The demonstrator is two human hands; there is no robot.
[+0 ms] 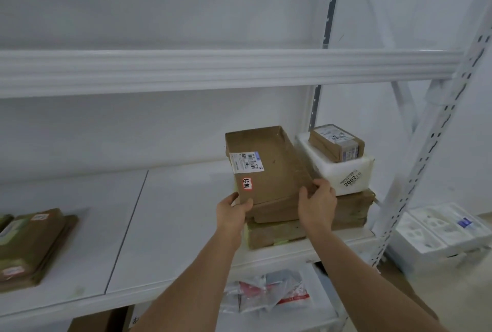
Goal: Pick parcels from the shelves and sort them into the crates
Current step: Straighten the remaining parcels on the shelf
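**Long carton tilted up at the shelf, both hands on its near end**

At the far left of the shelf lies a stack of flat brown parcels, well apart from the work. Moving right, the left hand pinches the near left corner of the long brown carton, thumb on top beside its red sticker. The right hand grips the near right corner, fingers curled over the edge. The carton slants, its near end resting on flat cardboard parcels stacked below. Just beside it on the right sits a white foam box carrying a small taped carton.

Risks, as I judge them: both grips sit at one end, so the long carton could droop or twist on leaving the stack. Swinging it right could knock the foam box and topple the small carton. No crates are in view.
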